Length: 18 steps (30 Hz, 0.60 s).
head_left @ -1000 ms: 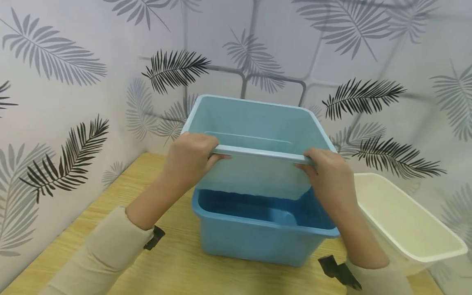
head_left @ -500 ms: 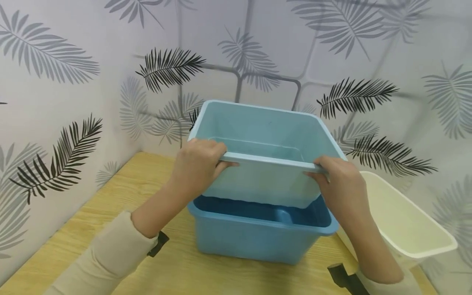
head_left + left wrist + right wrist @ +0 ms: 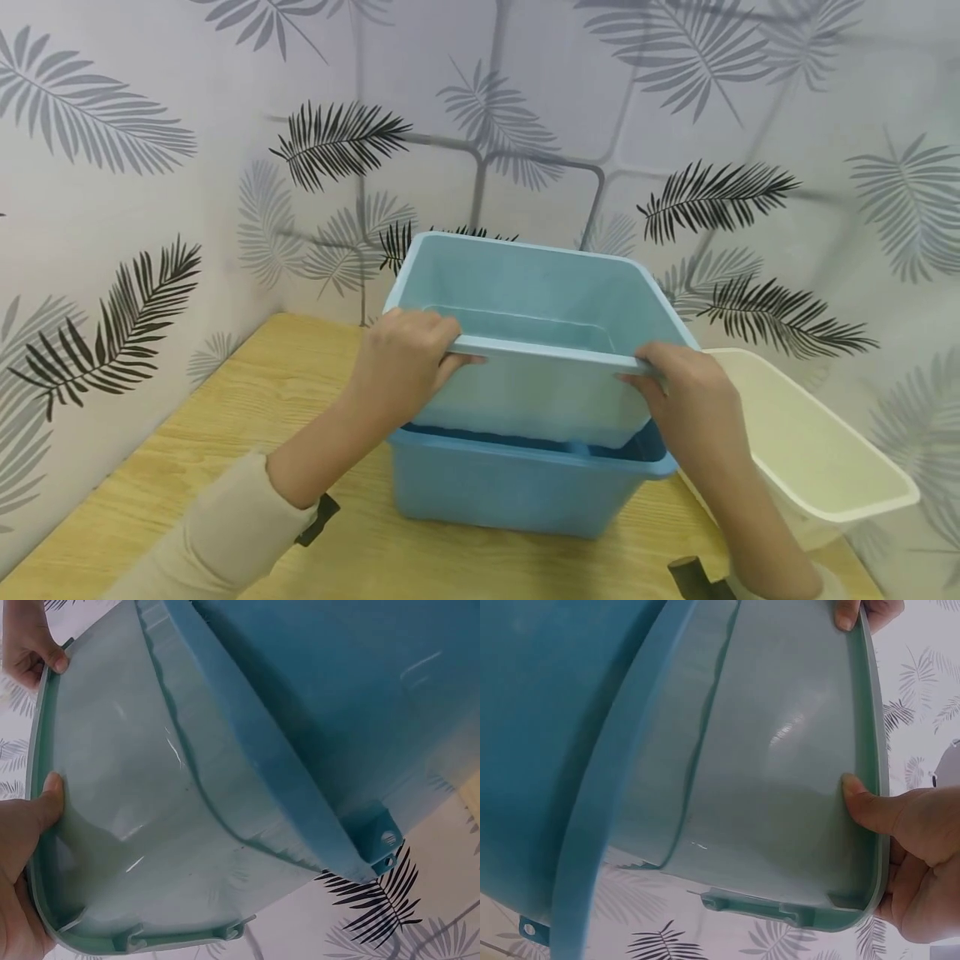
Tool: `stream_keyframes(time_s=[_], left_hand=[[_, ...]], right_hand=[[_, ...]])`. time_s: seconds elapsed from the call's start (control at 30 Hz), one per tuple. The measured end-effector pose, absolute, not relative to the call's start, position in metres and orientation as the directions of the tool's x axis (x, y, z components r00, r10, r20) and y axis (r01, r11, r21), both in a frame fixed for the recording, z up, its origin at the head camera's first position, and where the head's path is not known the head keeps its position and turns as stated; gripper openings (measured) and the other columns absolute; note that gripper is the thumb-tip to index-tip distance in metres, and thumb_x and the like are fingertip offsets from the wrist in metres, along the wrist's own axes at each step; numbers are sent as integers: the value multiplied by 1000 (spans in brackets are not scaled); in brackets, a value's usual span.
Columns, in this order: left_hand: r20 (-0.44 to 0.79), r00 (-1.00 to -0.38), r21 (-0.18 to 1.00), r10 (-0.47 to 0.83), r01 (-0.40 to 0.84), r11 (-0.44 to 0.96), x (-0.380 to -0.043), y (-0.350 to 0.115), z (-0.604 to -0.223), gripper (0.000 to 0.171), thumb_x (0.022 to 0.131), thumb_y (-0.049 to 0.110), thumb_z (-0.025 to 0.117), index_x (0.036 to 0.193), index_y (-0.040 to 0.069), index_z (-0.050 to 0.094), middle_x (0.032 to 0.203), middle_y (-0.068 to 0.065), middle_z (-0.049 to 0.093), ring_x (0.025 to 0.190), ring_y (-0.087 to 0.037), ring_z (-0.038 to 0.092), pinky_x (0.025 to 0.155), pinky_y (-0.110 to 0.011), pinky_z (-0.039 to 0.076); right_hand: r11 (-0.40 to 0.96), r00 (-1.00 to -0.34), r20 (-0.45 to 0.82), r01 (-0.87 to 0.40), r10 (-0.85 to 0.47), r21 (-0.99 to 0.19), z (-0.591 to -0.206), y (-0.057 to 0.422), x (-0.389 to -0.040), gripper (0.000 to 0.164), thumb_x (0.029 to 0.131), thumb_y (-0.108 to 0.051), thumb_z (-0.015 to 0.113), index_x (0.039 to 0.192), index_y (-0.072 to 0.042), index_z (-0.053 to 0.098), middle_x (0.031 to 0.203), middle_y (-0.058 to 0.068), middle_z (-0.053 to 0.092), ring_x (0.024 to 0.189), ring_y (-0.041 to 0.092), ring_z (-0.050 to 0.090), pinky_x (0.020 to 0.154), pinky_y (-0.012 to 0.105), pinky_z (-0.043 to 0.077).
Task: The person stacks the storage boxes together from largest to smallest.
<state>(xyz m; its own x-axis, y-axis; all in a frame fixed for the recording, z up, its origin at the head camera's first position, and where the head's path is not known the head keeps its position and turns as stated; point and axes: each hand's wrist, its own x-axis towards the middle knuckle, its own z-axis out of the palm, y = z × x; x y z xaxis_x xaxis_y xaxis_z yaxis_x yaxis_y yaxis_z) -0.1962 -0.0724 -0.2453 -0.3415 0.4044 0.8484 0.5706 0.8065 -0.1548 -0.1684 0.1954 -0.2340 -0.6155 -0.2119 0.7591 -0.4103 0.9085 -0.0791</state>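
Observation:
A pale blue plastic bin [image 3: 540, 387] is held by its near rim, its lower part inside a darker blue bin [image 3: 517, 492] on the table. My left hand [image 3: 408, 358] grips the rim toward its left end, thumb below on the outer wall. Toward the right end my right hand [image 3: 693, 396] grips the same rim, fingers over the top and thumb underneath. In the left wrist view the left thumb [image 3: 49, 799] presses the pale wall just under the lip. The right wrist view shows the right thumb [image 3: 866, 804] likewise. The pale bin's base is hidden inside the darker one.
A cream bin [image 3: 817, 442] stands at the right, close beside my right forearm. The wooden table [image 3: 300, 375] meets a leaf-patterned wall [image 3: 525, 108] behind the bins and another wall at the left.
Both hands have lowered the pale blue bin, so it sits deeper in the darker blue bin. Less of the darker bin's inside shows now. The head view has shifted slightly.

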Motion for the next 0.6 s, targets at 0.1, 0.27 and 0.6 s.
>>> stream_keyframes(time_s=[0.1, 0.27, 0.6], left_hand=[[852, -333, -158, 404, 573, 804, -197, -73, -250, 43, 66, 37, 73, 57, 9, 42, 46, 3, 34, 43, -9, 26, 44, -22, 22], [854, -329, -159, 403, 573, 804, -199, -73, -257, 42, 66, 38, 72, 57, 10, 43, 46, 3, 36, 43, -9, 25, 43, -21, 22], [847, -342, -152, 406, 576, 803, -204, -74, -274, 40, 66, 37, 73, 57, 10, 45, 47, 3, 39, 44, -9, 29, 44, -22, 26]], right_hand=[[909, -617, 756, -410, -217, -73, -238, 195, -169, 18, 68, -8, 74, 81, -5, 62, 75, 10, 65, 70, 29, 59, 61, 43, 47], [912, -634, 743, -402, -214, -81, -245, 194, -169, 17, 68, -9, 74, 79, -6, 61, 72, 9, 64, 67, 29, 59, 60, 42, 46], [901, -618, 750, -429, -237, -68, -265, 195, -176, 20, 64, -6, 76, 78, -3, 62, 73, 9, 65, 68, 28, 60, 61, 39, 48]])
